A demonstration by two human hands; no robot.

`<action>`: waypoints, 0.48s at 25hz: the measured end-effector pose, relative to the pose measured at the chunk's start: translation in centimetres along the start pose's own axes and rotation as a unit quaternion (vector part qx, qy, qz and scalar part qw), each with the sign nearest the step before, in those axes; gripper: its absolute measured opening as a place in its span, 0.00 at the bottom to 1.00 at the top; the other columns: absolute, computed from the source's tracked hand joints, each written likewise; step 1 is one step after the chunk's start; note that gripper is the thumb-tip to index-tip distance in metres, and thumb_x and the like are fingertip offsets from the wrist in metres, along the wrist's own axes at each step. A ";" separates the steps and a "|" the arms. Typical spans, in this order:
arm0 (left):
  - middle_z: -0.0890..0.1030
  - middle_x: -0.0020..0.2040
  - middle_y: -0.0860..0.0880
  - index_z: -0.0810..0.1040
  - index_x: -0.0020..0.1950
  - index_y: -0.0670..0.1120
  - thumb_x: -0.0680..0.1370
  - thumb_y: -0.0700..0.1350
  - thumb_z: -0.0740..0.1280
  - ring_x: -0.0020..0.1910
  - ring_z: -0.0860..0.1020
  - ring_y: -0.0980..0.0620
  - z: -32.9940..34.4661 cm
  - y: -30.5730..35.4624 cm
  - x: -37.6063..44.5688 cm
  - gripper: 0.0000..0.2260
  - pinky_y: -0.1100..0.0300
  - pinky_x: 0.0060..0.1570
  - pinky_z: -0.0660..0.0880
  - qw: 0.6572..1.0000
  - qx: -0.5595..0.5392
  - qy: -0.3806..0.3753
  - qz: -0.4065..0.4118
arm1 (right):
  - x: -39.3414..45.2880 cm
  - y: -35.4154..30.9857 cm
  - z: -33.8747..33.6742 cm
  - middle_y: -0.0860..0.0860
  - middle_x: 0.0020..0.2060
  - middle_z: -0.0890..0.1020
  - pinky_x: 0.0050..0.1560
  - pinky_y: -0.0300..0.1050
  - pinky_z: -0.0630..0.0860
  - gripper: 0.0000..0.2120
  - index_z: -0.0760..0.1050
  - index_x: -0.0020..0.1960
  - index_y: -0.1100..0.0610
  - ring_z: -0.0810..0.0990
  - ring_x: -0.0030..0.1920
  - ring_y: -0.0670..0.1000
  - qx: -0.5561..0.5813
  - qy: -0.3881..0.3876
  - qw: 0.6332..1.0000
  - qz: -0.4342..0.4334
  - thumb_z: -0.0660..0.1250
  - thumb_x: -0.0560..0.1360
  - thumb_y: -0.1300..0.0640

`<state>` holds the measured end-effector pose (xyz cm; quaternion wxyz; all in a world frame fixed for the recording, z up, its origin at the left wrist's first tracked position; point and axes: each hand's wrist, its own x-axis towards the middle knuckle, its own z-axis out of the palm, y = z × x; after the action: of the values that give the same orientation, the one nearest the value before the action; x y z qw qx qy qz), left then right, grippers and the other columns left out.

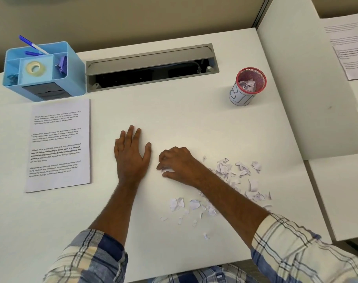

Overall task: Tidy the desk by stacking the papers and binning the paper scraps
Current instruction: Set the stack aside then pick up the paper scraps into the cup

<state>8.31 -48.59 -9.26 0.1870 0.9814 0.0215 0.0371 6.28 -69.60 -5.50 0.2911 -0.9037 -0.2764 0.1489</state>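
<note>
Now right hand (175, 164) curls, pinching scraps (231, 180) strewn on surface (174, 119); left hand (131, 154) rests flat, open. Best sweep bits together before carrying to bin (248, 86); papers (58, 145) stacked left

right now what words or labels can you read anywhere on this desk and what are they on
"BIN": hand-drawn outline letters on the white paper wrap of the red mesh cup, partly turned away, so read with some doubt.
"Village life is a peaceful, close-knit, and nature-connected way of living...": repeated paragraphs on the printed white sheet at left; smaller lines are blurred.
Printed sheets on the side desk: too blurred to read.
Ink marks on the torn paper scraps: illegible.
</note>
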 end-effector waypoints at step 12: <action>0.62 0.84 0.50 0.66 0.82 0.49 0.84 0.57 0.59 0.84 0.57 0.44 -0.1 0.0 0.0 0.27 0.44 0.82 0.54 1.000 0.005 -0.003 -0.001 | -7.1 3.0 -1.2 0.51 0.63 0.80 0.55 0.47 0.78 0.17 0.82 0.63 0.54 0.79 0.58 0.54 -0.086 -0.023 0.993 -0.072 0.74 0.75 0.61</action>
<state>8.30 -48.58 -9.16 0.1825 0.9824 0.0217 0.0340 2.33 -76.39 -5.61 0.2156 -0.8997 -0.3587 0.1236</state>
